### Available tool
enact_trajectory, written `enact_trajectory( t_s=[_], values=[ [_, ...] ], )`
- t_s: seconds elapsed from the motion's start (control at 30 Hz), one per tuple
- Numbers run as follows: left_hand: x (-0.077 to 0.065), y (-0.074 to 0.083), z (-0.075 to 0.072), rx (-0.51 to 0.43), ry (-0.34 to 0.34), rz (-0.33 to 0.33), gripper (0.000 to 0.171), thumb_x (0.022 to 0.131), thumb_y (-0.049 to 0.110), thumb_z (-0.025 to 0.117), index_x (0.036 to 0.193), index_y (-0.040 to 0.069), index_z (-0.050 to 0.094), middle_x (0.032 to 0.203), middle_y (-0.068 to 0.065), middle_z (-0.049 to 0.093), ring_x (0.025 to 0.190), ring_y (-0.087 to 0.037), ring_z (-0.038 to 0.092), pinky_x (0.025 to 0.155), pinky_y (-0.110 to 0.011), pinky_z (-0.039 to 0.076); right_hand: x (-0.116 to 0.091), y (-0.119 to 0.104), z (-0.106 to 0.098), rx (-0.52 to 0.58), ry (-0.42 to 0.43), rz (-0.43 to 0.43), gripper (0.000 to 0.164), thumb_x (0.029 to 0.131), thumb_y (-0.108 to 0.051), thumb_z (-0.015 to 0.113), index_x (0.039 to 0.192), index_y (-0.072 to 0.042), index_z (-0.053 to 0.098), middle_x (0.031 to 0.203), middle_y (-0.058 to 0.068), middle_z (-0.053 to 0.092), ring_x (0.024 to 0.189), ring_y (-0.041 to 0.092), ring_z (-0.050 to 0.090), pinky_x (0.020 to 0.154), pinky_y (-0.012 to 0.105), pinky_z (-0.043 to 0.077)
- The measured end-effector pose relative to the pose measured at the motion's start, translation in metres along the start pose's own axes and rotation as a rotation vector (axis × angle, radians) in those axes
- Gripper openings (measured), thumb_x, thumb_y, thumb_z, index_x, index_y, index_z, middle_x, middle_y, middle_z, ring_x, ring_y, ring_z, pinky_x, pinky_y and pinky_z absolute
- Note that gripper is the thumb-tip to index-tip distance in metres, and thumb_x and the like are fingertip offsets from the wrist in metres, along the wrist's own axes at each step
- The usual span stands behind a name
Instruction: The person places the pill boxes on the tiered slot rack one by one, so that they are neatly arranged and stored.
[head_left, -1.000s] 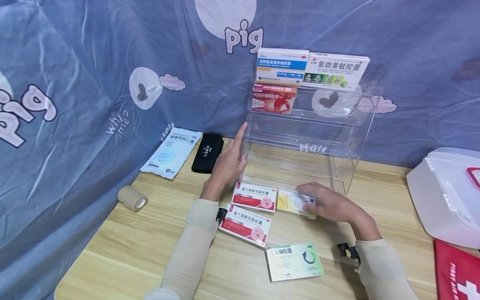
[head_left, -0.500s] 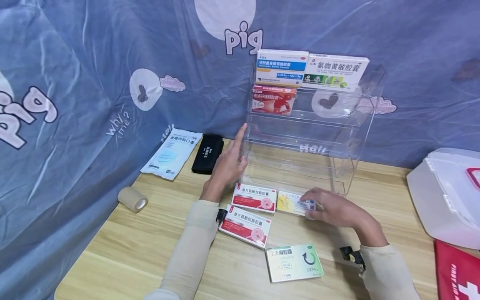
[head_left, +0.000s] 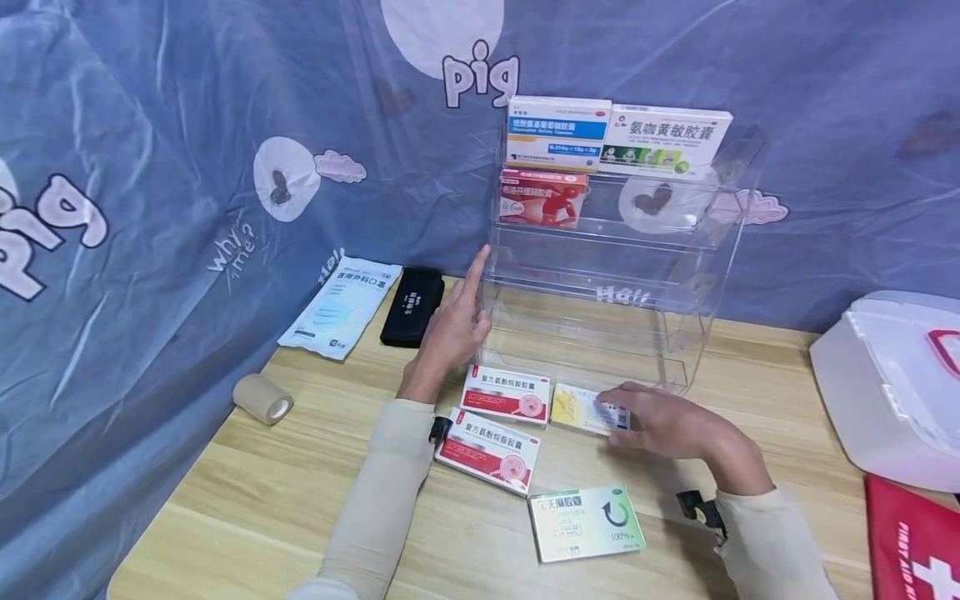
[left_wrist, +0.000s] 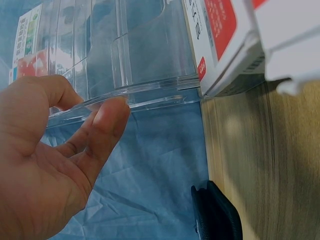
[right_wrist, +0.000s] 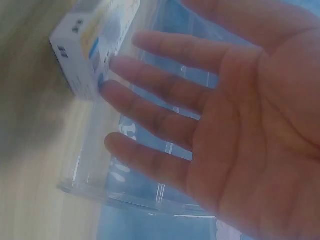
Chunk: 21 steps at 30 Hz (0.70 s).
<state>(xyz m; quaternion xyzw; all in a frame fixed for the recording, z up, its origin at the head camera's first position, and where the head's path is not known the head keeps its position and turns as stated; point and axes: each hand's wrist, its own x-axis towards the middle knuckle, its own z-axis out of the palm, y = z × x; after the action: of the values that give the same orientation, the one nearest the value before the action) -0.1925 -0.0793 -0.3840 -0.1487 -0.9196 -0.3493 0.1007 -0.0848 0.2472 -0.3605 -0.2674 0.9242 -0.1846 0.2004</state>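
My left hand (head_left: 453,329) rests against the left side of a clear acrylic display rack (head_left: 600,329); its index finger lies along the side. The left wrist view shows fingertips touching the panel's edge. My right hand (head_left: 663,421), fingers extended, is at the right end of a yellow and white medicine box (head_left: 577,408) on the table. The right wrist view shows its bare palm, with fingertips beside the box's end. Two red and white capsule boxes, the upper one (head_left: 506,392) and the lower one (head_left: 487,450), lie left of it. A green and white box (head_left: 587,523) lies nearer.
On the rack stand a blue and white box (head_left: 557,133), a green-banded white box (head_left: 663,142) and a red box (head_left: 542,200). At left lie a mask packet (head_left: 341,307), a black case (head_left: 412,307) and a bandage roll (head_left: 262,398). A white bin (head_left: 885,392) and red first-aid bag (head_left: 911,542) are at right.
My right hand has drawn slightly right and toward me, uncovering more of the yellow and white medicine box's top. My left hand stays against the rack. The boxes keep their places.
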Motion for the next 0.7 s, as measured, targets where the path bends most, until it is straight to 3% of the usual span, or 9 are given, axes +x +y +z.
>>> enact_trajectory(
  t_s=[0.27,0.43,0.7],
  values=[
    [0.0002,-0.0010,0.0007,-0.006,-0.006,-0.004,0.113,0.099,0.002,0.066,0.169,0.054,-0.006,0.127,-0.011,0.059,0.087,-0.029,0.056,0.071,-0.042,0.050,0.0018,0.0014,-0.0012,-0.033,0.013,0.110,0.066,0.091,-0.026,0.084,0.149,-0.004,0.060,0.143,0.026,0.062,0.125,0.045,0.065,0.104,0.065,0.053],
    [0.0002,-0.0007,0.0000,-0.004,-0.007,-0.009,0.112,0.099,0.002,0.065,0.169,0.054,-0.006,0.126,-0.011,0.058,0.087,-0.029,0.056,0.071,-0.042,0.050,0.0033,0.0004,-0.0010,-0.026,-0.020,0.163,0.066,0.089,-0.025,0.086,0.146,-0.004,0.061,0.133,0.022,0.067,0.113,0.034,0.067,0.097,0.059,0.056],
    [0.0008,-0.0005,0.0003,-0.010,-0.010,-0.016,0.113,0.099,0.002,0.065,0.168,0.057,-0.007,0.130,-0.010,0.059,0.092,-0.029,0.056,0.073,-0.043,0.051,0.0098,0.0025,0.0050,-0.044,-0.043,0.231,0.074,0.084,-0.026,0.089,0.146,0.001,0.059,0.134,0.026,0.065,0.111,0.037,0.067,0.099,0.063,0.054]
  ],
)
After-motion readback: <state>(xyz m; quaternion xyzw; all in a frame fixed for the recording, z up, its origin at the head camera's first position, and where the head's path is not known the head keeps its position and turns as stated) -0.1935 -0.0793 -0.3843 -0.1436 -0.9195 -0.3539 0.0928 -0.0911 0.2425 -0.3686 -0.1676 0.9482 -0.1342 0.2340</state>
